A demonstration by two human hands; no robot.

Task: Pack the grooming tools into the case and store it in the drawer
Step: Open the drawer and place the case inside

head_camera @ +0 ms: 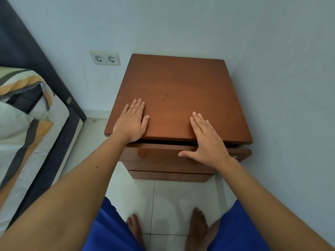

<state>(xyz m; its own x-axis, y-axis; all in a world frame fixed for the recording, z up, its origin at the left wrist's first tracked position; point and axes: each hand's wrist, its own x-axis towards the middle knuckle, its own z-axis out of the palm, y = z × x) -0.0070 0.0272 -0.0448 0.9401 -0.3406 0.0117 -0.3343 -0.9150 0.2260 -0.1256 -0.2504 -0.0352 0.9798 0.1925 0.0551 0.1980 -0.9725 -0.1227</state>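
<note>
Brown wooden nightstand (178,95) set close against the pale wall (199,24) at the back and right, bed (27,115) well apart on the left with a strip of white tiled floor (174,201) between. Open floor in front of the stand, bare feet (197,225) planted there, blue shorts (108,229) at the lower edge of view. Double wall socket (105,58) just left of the stand's back left corner.

Left hand (130,122) flat on the top near the front left corner, fingers spread and extended, grip open, nothing in it. Right hand (206,144) draped over the front edge toward the right, fingertips on the top, thumb reaching down across the face of the top drawer (163,154), grip likewise open and empty.

Top drawer out only a sliver, a thin dark gap showing under the front edge of the top, inside hidden. Lower drawer front (168,176) beneath it, shut. No case or grooming tools visible anywhere; cannot tell whether inside the drawer.

Top surface bare apart from the hands, a few small dark specks near its middle, glossy sheen on the drawer face. Striped orange, grey and white bedding (21,98) on a dark frame.
</note>
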